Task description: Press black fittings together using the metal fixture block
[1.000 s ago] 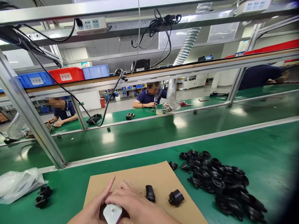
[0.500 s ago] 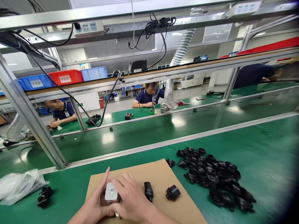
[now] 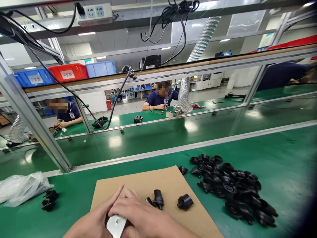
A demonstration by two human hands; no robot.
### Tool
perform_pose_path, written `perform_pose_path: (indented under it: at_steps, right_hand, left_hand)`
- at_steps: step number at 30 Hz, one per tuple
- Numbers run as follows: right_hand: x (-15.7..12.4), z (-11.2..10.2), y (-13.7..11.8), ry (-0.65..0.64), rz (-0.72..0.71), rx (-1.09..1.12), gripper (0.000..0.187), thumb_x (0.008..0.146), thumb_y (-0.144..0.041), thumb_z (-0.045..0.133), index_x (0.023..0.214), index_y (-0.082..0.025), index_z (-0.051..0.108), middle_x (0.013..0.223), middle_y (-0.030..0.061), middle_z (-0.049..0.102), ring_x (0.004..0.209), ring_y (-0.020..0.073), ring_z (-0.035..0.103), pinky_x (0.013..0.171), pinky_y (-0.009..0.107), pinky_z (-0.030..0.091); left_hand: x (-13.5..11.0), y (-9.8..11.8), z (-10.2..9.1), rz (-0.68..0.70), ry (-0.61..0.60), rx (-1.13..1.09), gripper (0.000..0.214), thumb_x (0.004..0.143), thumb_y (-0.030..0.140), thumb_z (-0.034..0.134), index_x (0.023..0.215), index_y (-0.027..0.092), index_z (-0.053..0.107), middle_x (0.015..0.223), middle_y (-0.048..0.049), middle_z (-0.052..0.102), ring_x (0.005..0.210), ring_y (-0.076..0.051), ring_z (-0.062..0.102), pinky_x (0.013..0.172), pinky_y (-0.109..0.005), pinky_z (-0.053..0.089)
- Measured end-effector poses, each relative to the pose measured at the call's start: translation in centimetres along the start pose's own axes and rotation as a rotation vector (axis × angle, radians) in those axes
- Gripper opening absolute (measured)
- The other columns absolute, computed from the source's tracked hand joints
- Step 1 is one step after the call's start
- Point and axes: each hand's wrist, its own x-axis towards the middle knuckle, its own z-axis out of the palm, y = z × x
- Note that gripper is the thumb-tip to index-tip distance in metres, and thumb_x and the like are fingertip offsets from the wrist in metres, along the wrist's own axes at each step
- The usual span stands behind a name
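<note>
1. So, head view, the only one I've got. Both my hands are at the bottom edge, over the near end of the cardboard sheet (image 3: 138, 185). My left hand (image 3: 95, 221) and right hand (image 3: 146, 219) are wrapped together around a small white piece (image 3: 116, 225) that seems to sit on something dark; I can't make out what that dark bit is. Fingers are curled in and pressed on it, left index sticking out straight.

2. What could go wrong, as I see it: the grip is right at the frame's edge and mostly covered by my own knuckles, so I'm basically working blind. If the white piece goes on crooked, I'd guess it jams or pops off. A slip could also knock the two loose black parts (image 3: 158, 199) and (image 3: 185, 202) lying just beside my right hand, and they look like they'd roll.

3. Further right, the pile of black parts (image 3: 230, 188) sits on the green mat (image 3: 284, 165), well within elbow range. One careless sweep probably scatters them.

4. Surface: green bench mat, cardboard on top. Off to the left a crumpled plastic bag (image 3: 22, 188) with a couple more black parts (image 3: 48, 200) near it.

5. Room: a conveyor belt (image 3: 173, 135) runs across behind an aluminium frame. Two other people sit working at the far bench. Red and blue bins on the shelf, a power strip (image 3: 94, 13) and dangling cables overhead.
</note>
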Motion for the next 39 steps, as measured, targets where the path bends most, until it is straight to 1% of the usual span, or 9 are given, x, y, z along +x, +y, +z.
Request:
perform_pose_path:
  at_steps: [5, 8, 17, 22, 25, 28, 31, 35, 39]
  right_hand:
    - [0.1, -0.2, -0.4, 0.046, 0.134, -0.101, 0.056, 0.072, -0.022, 0.083, 0.123, -0.03, 0.06, 0.115, 0.0021, 0.07, 0.098, 0.0262, 0.049, 0.086, 0.039, 0.036]
    - [0.3, -0.3, -0.4, 0.098, 0.185, -0.118, 0.057, 0.072, -0.019, 0.08, 0.123, -0.03, 0.058, 0.114, 0.001, 0.07, 0.1, 0.0257, 0.047, 0.085, 0.038, 0.032]
    - [0.8, -0.5, 0.3, 0.155, 0.269, -0.1, 0.055, 0.068, -0.014, 0.079, 0.119, -0.029, 0.063, 0.114, 0.0008, 0.071, 0.1, 0.0262, 0.05, 0.087, 0.04, 0.037]
    - [0.6, -1.6, 1.3, 0.118, 0.134, 0.214, 0.067, 0.074, -0.019, 0.087, 0.136, -0.032, 0.066, 0.123, 0.0008, 0.071, 0.115, 0.0255, 0.056, 0.102, 0.037, 0.044]
    - [0.1, -2.0, 1.4, 0.216, 0.263, 0.3, 0.075, 0.07, -0.024, 0.09, 0.14, -0.033, 0.064, 0.125, 0.001, 0.07, 0.118, 0.0261, 0.057, 0.103, 0.036, 0.048]
    - [-0.3, -1.8, 1.9, 0.403, 0.475, 0.149, 0.074, 0.076, -0.029, 0.084, 0.146, -0.027, 0.06, 0.14, 0.0067, 0.064, 0.13, 0.0307, 0.053, 0.116, 0.044, 0.04]
    - [-0.5, -1.3, 2.9, 0.455, 0.607, -0.027, 0.065, 0.083, -0.03, 0.075, 0.145, -0.02, 0.06, 0.142, 0.0109, 0.064, 0.133, 0.0349, 0.051, 0.12, 0.051, 0.036]
    - [-0.6, -1.1, 3.4, 0.462, 0.527, -0.126, 0.055, 0.084, -0.022, 0.07, 0.139, -0.019, 0.063, 0.147, 0.0128, 0.059, 0.134, 0.0346, 0.051, 0.118, 0.052, 0.04]
    - [-0.6, -1.0, 2.2, 0.473, 0.352, -0.004, 0.041, 0.092, -0.031, 0.066, 0.131, -0.018, 0.067, 0.134, 0.0143, 0.066, 0.119, 0.0321, 0.061, 0.108, 0.051, 0.048]
  left_hand:
    - [0.5, 0.6, 1.2, -0.08, 0.129, -0.225, 0.156, 0.056, 0.013, 0.097, 0.169, 0.028, -0.009, 0.144, -0.0157, 0.062, 0.116, -0.032, 0.067, 0.111, -0.047, 0.05]
    - [0.9, 1.2, 2.0, -0.126, 0.243, -0.359, 0.157, 0.056, 0.011, 0.094, 0.167, 0.026, -0.016, 0.116, -0.0065, 0.073, 0.092, -0.024, 0.068, 0.092, -0.037, 0.057]
    - [1.8, 1.6, 3.5, -0.117, 0.49, -0.038, 0.144, 0.068, 0.034, 0.094, 0.169, 0.026, -0.008, 0.118, -0.0054, 0.071, 0.1, -0.027, 0.065, 0.098, -0.039, 0.055]
    - [1.4, 1.4, 2.5, -0.132, 0.395, 0.054, 0.146, 0.071, 0.039, 0.094, 0.167, 0.027, -0.016, 0.129, -0.0095, 0.067, 0.112, -0.031, 0.064, 0.104, -0.044, 0.053]
    - [0.9, 0.9, 1.9, -0.143, 0.351, 0.125, 0.145, 0.072, 0.03, 0.091, 0.166, 0.031, -0.019, 0.135, -0.01, 0.062, 0.117, -0.031, 0.062, 0.107, -0.045, 0.052]
    - [0.7, -0.1, 1.9, -0.076, 0.371, 0.225, 0.141, 0.07, 0.023, 0.088, 0.168, 0.035, -0.013, 0.145, -0.0107, 0.053, 0.129, -0.032, 0.054, 0.116, -0.046, 0.045]
    - [1.0, -0.8, 2.2, 0.046, 0.378, 0.304, 0.126, 0.078, 0.024, 0.081, 0.169, 0.037, -0.006, 0.14, -0.0104, 0.055, 0.131, -0.033, 0.052, 0.118, -0.051, 0.041]
    - [1.4, -0.4, 2.6, 0.258, 0.438, 0.381, 0.087, 0.098, 0.031, 0.063, 0.168, 0.044, 0.014, 0.121, -0.0078, 0.065, 0.11, -0.03, 0.062, 0.104, -0.051, 0.052]
    - [1.0, 0.3, 2.9, 0.429, 0.763, 0.508, 0.07, 0.104, 0.027, 0.059, 0.164, 0.044, 0.027, 0.12, -0.0057, 0.07, 0.108, -0.029, 0.069, 0.098, -0.044, 0.056]
